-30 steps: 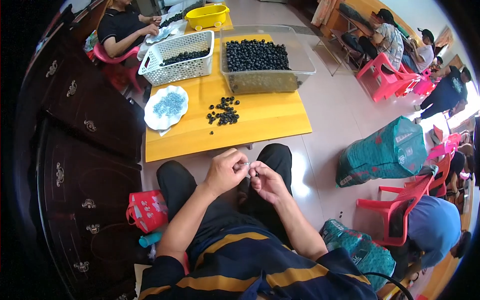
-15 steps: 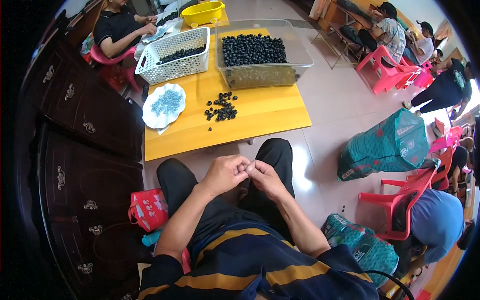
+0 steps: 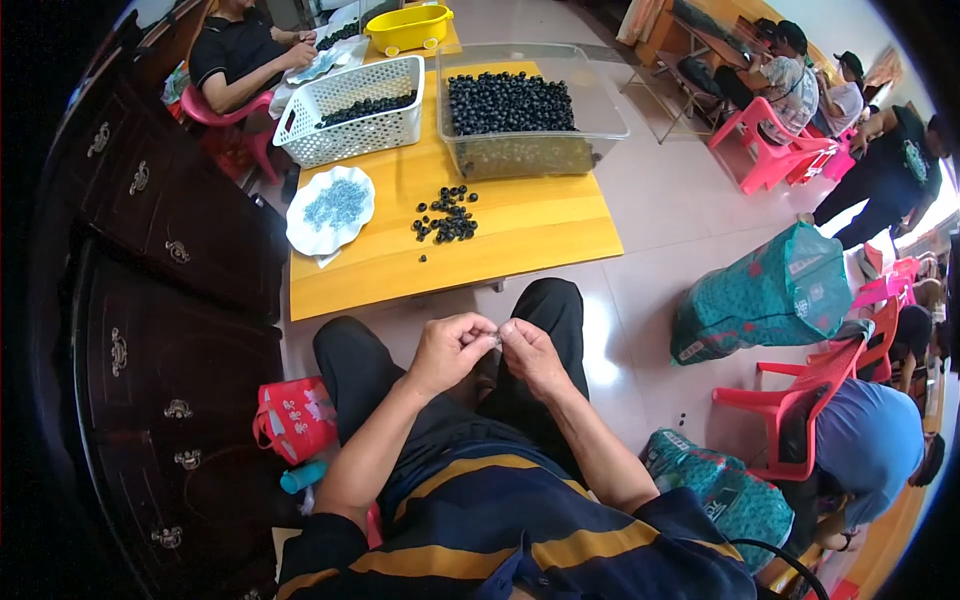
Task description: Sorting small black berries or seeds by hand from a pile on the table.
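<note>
Pinching hands: left hand (image 3: pixel 447 352), right hand (image 3: pixel 533 354) — fingertips together on tiny piece (image 3: pixel 495 339), unidentifiable, over dark trousers (image 3: pixel 440 428).
Yellow tabletop (image 3: pixel 535 235): loose black beads (image 3: pixel 455 229); white scalloped dish (image 3: pixel 318 242) holding pale-blue bits (image 3: pixel 336 203), left of them.
Farther back: white perforated basket (image 3: pixel 370 139), clear plastic tub (image 3: pixel 525 158) — both holding black beads.

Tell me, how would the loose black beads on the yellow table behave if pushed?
The loose black beads look rounded, so they would probably roll and scatter. Each is tiny beside the white plate, so likely light. Their shiny highlights suggest smooth surfaces that may feel slippery.
</note>
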`<state>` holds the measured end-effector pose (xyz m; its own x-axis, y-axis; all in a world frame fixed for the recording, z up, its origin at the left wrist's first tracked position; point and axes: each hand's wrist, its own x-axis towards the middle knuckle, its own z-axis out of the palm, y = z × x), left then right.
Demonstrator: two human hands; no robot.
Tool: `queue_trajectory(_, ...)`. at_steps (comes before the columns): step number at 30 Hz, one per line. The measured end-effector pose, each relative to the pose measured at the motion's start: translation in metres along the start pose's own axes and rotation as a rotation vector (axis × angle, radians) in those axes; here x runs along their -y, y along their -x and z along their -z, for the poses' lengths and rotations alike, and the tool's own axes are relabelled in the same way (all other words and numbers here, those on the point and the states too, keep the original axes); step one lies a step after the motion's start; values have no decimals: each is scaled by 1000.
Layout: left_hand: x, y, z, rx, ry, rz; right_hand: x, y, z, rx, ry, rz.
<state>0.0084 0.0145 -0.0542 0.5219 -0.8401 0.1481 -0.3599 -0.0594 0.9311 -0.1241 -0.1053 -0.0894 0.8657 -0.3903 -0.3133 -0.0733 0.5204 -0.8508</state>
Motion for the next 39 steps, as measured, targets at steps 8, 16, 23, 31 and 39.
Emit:
queue_trajectory(8, 1, -1, -5, -90, 28, -46, 8, -6, -8, -121, -28, -28)
queue_trajectory(16, 37, 32, 9, -109, 79, 83, 71, -84, -15, -322, 944, 440)
queue_trajectory(23, 38, 59, 24, -99, 128, 176, 70, -149, 1, -408, 1426, 549)
queue_trajectory(31, 45, 56, 25, -168, 332, 172, 73, -160, 1, -417, 1440, 452)
queue_trajectory(39, 48, 38, 36, -279, 150, 39, 65, -142, 35, -287, 834, 568)
